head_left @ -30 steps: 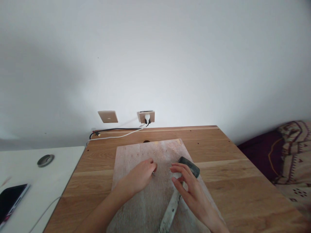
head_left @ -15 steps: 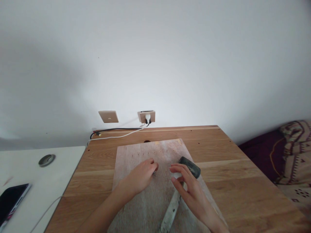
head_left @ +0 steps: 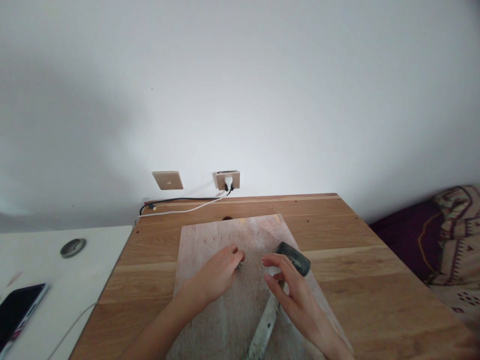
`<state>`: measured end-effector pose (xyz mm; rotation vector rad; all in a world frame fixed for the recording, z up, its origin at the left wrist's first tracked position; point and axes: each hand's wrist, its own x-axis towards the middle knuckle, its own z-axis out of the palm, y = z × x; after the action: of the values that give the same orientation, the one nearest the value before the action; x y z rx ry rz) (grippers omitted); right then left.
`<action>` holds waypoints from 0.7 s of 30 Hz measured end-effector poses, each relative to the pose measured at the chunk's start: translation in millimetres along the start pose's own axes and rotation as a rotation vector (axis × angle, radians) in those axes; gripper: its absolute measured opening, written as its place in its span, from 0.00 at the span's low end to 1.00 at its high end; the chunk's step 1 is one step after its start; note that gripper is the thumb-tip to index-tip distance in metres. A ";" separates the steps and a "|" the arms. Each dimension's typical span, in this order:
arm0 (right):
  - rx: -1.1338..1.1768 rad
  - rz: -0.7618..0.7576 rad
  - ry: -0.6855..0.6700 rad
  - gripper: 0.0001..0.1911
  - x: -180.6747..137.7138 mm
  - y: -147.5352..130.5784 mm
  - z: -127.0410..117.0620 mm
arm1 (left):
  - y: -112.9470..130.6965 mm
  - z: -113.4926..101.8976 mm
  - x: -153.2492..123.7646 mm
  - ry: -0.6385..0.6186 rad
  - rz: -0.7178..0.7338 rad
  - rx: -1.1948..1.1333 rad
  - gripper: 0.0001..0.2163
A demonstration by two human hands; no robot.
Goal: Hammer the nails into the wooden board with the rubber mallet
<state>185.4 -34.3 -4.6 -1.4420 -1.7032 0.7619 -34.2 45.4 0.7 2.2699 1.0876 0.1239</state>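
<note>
My left hand (head_left: 221, 267) is closed above a pale wooden board (head_left: 210, 327). Thin silvery bits that look like small nails (head_left: 239, 266) poke out under its fingertips; how many cannot be seen. On the board's right side lies a mallet with a black head (head_left: 294, 258) and a worn whitish handle (head_left: 263, 327). Over the top of the handle hovers my right hand (head_left: 294, 295), fingers curved and apart, with nothing in it. A row of small dark dots (head_left: 239, 235), either holes or nail heads, runs across the far part of the board.
The board rests on a wooden table (head_left: 360, 280) against a white wall. Cables (head_left: 183, 211) run from a wall socket (head_left: 228, 180) along the back edge. On a white surface to the left are a round grey dish (head_left: 73, 247) and a phone (head_left: 20, 310). Patterned fabric (head_left: 457, 235) lies at right.
The silvery bits under my left fingertips show slightly more now. Both hands and the mallet stay in nearly the same place.
</note>
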 end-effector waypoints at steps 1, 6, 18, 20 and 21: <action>-0.002 0.005 -0.001 0.12 0.3 -0.3 0.1 | -0.6 0.7 0.2 0.003 0.003 0.002 0.14; 0.001 0.015 0.000 0.13 0.5 1.6 2.2 | -2.1 2.9 -0.5 0.019 0.021 0.011 0.14; -0.026 0.038 -0.003 0.13 0.3 -4.4 -0.5 | 2.1 1.9 0.1 0.040 0.038 0.021 0.14; -0.030 0.045 -0.002 0.13 0.5 -4.7 -0.5 | 2.1 2.3 -0.5 0.044 0.032 0.022 0.14; -0.032 0.049 -0.004 0.14 0.6 -4.5 -0.5 | 2.2 2.4 -0.9 0.044 0.030 0.024 0.14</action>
<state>183.4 -34.5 -0.5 -1.5097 -1.6956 0.7682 -32.6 42.6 0.1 2.3150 1.0840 0.1752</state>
